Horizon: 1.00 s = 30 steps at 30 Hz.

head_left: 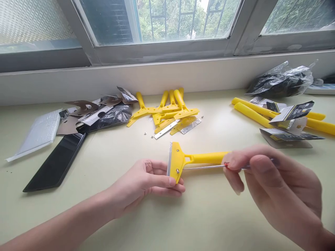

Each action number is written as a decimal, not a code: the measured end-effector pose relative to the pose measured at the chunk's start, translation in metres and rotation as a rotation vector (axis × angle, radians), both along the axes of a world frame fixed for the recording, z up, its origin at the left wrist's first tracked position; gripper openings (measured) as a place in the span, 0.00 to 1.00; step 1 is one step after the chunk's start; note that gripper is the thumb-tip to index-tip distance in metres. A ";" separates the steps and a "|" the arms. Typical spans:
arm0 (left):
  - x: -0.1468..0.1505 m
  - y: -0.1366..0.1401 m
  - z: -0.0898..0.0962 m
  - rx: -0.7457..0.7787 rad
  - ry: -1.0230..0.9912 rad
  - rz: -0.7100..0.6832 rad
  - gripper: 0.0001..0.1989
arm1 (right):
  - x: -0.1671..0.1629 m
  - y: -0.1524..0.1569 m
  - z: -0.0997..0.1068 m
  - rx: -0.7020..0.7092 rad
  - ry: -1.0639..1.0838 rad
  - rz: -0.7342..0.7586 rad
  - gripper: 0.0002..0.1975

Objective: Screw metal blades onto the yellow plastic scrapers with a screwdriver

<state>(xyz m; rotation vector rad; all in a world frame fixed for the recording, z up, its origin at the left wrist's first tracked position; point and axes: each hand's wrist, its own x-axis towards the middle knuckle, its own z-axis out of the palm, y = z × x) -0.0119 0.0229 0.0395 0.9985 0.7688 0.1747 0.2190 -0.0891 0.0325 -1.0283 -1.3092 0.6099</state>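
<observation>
A yellow scraper (176,162) with a metal blade along its left edge is held by the lower end of its head in my left hand (157,179), thumb on top and fingers beneath. Two small screws show on the head. My right hand (277,184) is closed on a thin screwdriver (204,167), its shaft pointing left with the tip by the lower screw (177,170). Whether the tip touches the screw I cannot tell. The scraper's yellow handle runs right and passes behind my right fingers.
Yellow scraper parts (162,113) with loose blades (166,129) and tiny nuts lie at the back centre. Black-and-card packaging (104,115), a white bubble pouch (39,134) and a black slab (56,164) are at left. Yellow handles (253,115), cards and a plastic bag (281,82) sit right.
</observation>
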 end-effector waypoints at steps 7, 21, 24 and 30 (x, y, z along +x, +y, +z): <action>0.000 -0.001 0.001 0.009 -0.002 0.006 0.14 | -0.004 0.000 0.001 0.049 -0.151 0.014 0.12; 0.000 -0.001 0.000 0.028 -0.008 -0.012 0.14 | -0.006 -0.002 0.000 0.046 -0.267 0.004 0.10; 0.000 -0.002 -0.001 0.027 -0.004 -0.012 0.15 | -0.006 -0.001 0.001 0.051 -0.269 0.005 0.10; 0.000 -0.002 -0.001 0.036 -0.008 -0.012 0.14 | -0.007 0.000 0.002 0.057 -0.310 0.000 0.10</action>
